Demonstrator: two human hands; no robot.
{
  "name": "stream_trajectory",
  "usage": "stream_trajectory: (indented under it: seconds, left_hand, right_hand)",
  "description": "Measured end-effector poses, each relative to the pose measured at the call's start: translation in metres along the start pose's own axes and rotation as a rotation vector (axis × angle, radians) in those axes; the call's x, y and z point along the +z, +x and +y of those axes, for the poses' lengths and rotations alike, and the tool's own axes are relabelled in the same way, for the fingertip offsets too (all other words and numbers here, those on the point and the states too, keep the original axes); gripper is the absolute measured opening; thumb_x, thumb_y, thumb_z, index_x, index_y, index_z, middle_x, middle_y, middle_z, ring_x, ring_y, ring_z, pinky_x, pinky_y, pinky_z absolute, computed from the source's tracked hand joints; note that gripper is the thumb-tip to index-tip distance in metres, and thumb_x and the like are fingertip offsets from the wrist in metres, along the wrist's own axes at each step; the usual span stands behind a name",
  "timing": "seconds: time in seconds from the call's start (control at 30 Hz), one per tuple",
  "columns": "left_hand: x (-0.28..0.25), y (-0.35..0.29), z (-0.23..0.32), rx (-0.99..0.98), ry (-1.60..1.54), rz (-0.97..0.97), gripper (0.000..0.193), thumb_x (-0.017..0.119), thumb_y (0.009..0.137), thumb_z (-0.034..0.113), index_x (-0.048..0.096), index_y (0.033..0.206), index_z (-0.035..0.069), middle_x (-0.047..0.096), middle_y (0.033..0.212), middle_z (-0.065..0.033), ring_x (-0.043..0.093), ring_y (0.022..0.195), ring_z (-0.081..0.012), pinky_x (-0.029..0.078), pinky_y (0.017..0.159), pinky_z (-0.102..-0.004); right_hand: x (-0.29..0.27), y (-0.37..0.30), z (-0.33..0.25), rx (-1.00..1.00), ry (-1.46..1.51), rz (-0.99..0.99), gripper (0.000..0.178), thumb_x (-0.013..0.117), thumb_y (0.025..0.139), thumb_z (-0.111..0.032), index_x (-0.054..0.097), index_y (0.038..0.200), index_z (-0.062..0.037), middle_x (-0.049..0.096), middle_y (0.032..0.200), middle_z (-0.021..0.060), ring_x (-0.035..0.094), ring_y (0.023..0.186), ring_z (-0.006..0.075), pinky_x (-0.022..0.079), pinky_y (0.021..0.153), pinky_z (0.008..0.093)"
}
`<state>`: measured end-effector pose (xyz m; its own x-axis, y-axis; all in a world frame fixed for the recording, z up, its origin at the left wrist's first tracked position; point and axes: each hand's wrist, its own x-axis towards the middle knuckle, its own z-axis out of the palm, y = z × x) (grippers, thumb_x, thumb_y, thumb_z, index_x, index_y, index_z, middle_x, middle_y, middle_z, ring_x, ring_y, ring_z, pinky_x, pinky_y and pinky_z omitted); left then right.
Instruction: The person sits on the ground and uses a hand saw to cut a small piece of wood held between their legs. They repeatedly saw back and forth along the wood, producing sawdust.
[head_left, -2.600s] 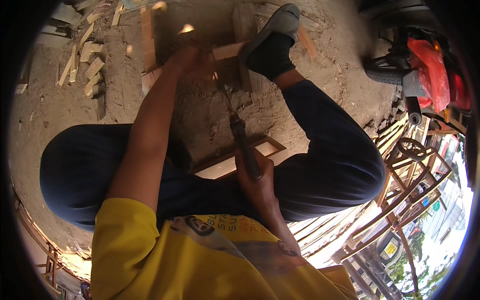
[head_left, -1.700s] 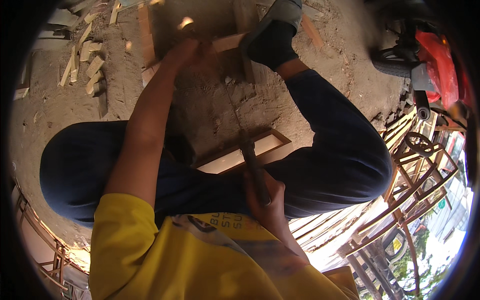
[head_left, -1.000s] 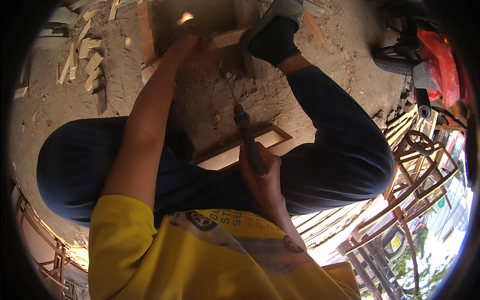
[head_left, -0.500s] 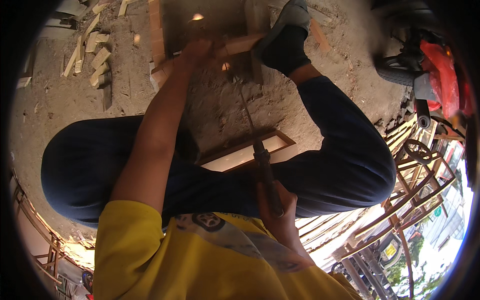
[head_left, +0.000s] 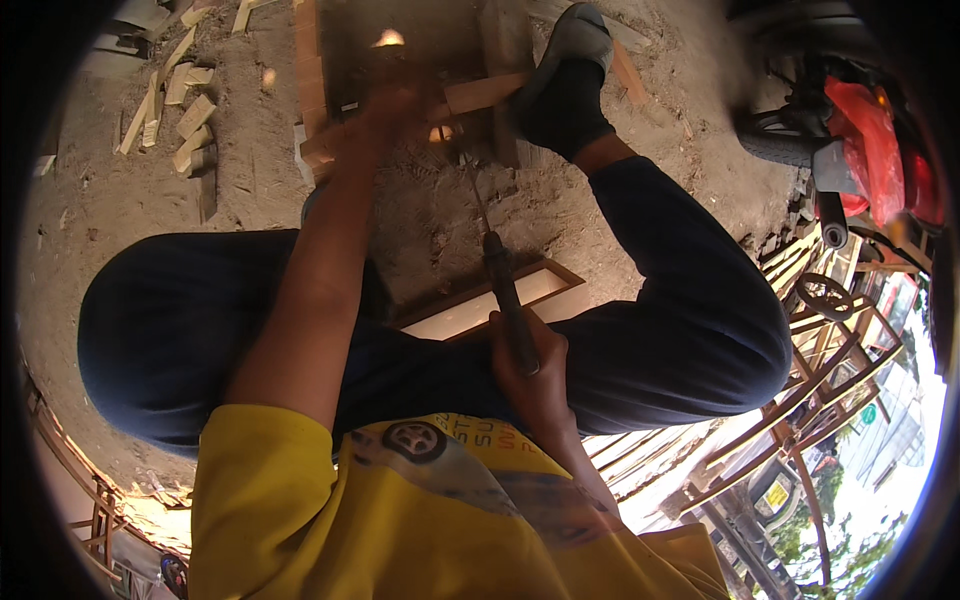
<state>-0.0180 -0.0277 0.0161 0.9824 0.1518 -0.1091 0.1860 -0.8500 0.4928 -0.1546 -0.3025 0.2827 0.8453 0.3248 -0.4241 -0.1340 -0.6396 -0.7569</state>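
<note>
My right hand is closed round the dark straight handle of a long hand tool. The tool's thin metal shaft or blade points away from me toward a strip of wood; I cannot make out its exact kind. My left hand is stretched forward over the same strip, blurred and in shadow, so its fingers cannot be read. The strip lies crosswise low over the dirt floor, its right end beside my shoe.
A long brick-coloured piece runs away at the far left of the strip. A shallow wooden frame lies under my legs. Wood offcuts are scattered at left. A wheel and a red plastic bag stand at right.
My right hand and the tool have moved forward and slightly left, bringing the handle nearer the strip. My left hand stays over the wood but is more blurred.
</note>
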Motion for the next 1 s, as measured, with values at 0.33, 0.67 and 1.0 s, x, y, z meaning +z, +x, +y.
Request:
stream_trajectory:
  seconds: [0.33, 0.67, 1.0]
  left_hand:
    - [0.029, 0.004, -0.018, -0.010, 0.079, -0.013, 0.028, 0.064, 0.078, 0.018, 0.063, 0.100, 0.002, 0.068, 0.098, -0.0185, 0.067, 0.090, -0.0326, 0.054, 0.079, -0.0454]
    - [0.013, -0.004, -0.031, 0.027, -0.072, 0.081, 0.019, 0.064, 0.076, 0.016, 0.068, 0.088, 0.001, 0.069, 0.084, -0.0181, 0.069, 0.081, -0.0316, 0.056, 0.071, -0.0430]
    - [0.015, 0.002, -0.006, 0.017, 0.044, 0.028, 0.017, 0.065, 0.073, 0.015, 0.069, 0.084, 0.003, 0.069, 0.082, -0.0177, 0.068, 0.080, -0.0343, 0.056, 0.073, -0.0427]
  right_hand:
    - [-0.009, -0.007, 0.010, -0.025, -0.007, -0.004, 0.013, 0.060, 0.089, -0.003, 0.056, 0.079, 0.0029, 0.053, 0.060, 0.0035, 0.042, 0.056, 0.0047, 0.035, 0.047, 0.0260]
    - [0.002, 0.007, 0.019, -0.068, -0.040, -0.089, 0.006, 0.060, 0.088, -0.001, 0.060, 0.084, 0.0028, 0.053, 0.060, 0.0049, 0.046, 0.057, 0.0044, 0.037, 0.048, 0.0257]
    - [-0.011, 0.002, 0.013, 0.051, -0.070, -0.031, 0.009, 0.063, 0.089, -0.005, 0.061, 0.085, 0.0028, 0.058, 0.065, 0.0056, 0.052, 0.060, 0.0065, 0.041, 0.052, 0.0256]
